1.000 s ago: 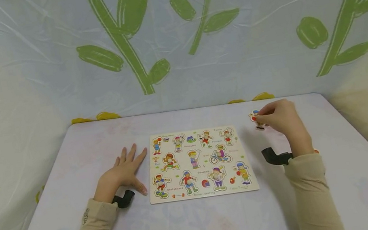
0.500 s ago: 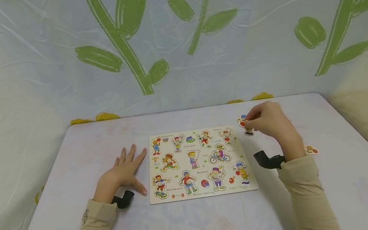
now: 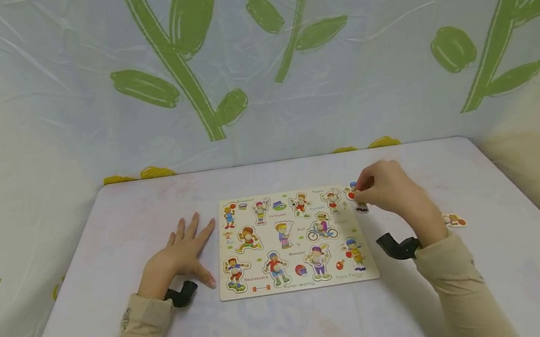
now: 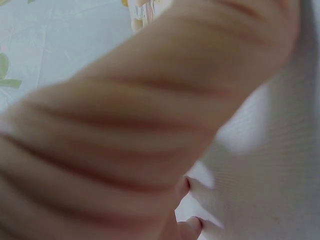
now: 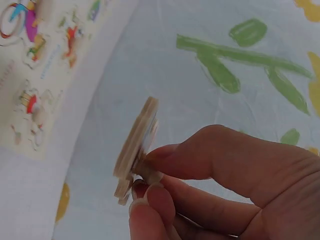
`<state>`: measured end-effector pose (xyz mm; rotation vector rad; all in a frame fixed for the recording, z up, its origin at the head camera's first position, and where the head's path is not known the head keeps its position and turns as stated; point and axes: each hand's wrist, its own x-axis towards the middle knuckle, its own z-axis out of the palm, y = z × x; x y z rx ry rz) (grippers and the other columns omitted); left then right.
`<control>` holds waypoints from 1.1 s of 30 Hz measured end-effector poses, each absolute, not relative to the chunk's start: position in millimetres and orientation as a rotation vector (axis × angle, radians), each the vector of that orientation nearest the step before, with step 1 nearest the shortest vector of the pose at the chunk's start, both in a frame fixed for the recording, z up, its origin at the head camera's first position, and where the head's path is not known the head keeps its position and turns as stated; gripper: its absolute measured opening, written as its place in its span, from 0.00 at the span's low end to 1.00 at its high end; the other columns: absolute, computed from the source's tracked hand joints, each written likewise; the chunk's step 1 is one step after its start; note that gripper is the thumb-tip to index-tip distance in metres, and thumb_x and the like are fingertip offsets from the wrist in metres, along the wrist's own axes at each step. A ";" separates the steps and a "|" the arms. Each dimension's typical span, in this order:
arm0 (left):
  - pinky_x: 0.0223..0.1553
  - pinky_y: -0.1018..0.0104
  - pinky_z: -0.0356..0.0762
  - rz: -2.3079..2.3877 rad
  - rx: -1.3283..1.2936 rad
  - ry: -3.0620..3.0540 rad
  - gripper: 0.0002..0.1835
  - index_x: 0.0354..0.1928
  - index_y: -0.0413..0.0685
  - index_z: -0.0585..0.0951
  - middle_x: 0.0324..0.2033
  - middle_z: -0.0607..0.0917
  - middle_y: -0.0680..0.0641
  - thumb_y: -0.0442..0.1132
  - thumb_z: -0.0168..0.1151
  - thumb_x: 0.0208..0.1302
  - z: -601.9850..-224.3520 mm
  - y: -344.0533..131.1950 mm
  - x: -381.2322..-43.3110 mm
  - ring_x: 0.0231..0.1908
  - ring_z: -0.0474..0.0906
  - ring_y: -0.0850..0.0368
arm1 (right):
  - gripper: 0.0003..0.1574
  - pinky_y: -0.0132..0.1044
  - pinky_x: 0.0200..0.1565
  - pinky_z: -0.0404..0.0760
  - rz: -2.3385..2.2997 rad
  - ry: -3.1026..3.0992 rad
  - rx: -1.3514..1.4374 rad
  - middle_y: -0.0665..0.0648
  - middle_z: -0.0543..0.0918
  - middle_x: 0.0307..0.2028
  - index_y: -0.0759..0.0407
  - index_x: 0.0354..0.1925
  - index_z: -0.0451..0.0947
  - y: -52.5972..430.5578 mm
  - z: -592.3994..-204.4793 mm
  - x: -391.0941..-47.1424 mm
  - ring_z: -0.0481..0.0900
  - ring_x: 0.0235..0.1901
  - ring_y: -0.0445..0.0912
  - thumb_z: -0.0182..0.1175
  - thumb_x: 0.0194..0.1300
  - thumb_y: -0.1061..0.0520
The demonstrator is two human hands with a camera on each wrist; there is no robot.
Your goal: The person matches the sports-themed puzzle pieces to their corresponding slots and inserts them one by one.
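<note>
My right hand (image 3: pixel 388 190) pinches a wooden puzzle piece (image 5: pixel 136 140) by its knob, between thumb and fingers. A figure with a blue cap and a red spot shows on it in the head view, by the board's upper right corner. The right wrist view shows the piece nearly edge-on. The wooden puzzle board (image 3: pixel 264 257), printed with sports figures and words, lies flat at mid table. Several figures on it have knobs. My left hand (image 3: pixel 178 260) rests on the table with spread fingers, left of the board and apart from it.
A loose puzzle piece (image 3: pixel 455 220) lies on the table just right of my right wrist. Black wrist mounts (image 3: pixel 398 246) jut from both wrists. A flower-printed cloth wall (image 3: pixel 372 102) rises behind the table's far edge.
My right hand has carried the puzzle piece leftward and slightly nearer, to the board's right side. The loose piece by the wrist has come into fuller view. The left hand has stayed put.
</note>
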<state>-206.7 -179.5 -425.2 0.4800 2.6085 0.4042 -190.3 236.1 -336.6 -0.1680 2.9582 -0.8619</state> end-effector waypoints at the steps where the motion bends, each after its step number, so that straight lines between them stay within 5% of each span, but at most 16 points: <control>1: 0.71 0.33 0.35 0.407 0.480 2.610 0.75 0.79 0.46 0.48 0.76 0.36 0.30 0.56 0.84 0.29 -424.8 -179.4 -206.3 0.73 0.27 0.27 | 0.06 0.39 0.30 0.78 -0.850 2.947 -0.182 0.57 0.84 0.29 0.65 0.32 0.83 235.5 -338.5 -189.3 0.79 0.29 0.49 0.65 0.56 0.61; 33: 0.71 0.33 0.33 0.397 0.500 2.606 0.75 0.79 0.47 0.47 0.76 0.34 0.31 0.56 0.83 0.30 -430.3 -182.6 -208.9 0.72 0.25 0.27 | 0.11 0.32 0.25 0.73 -0.828 2.747 -0.407 0.49 0.77 0.20 0.57 0.20 0.79 233.5 -412.2 -155.9 0.71 0.23 0.42 0.72 0.47 0.65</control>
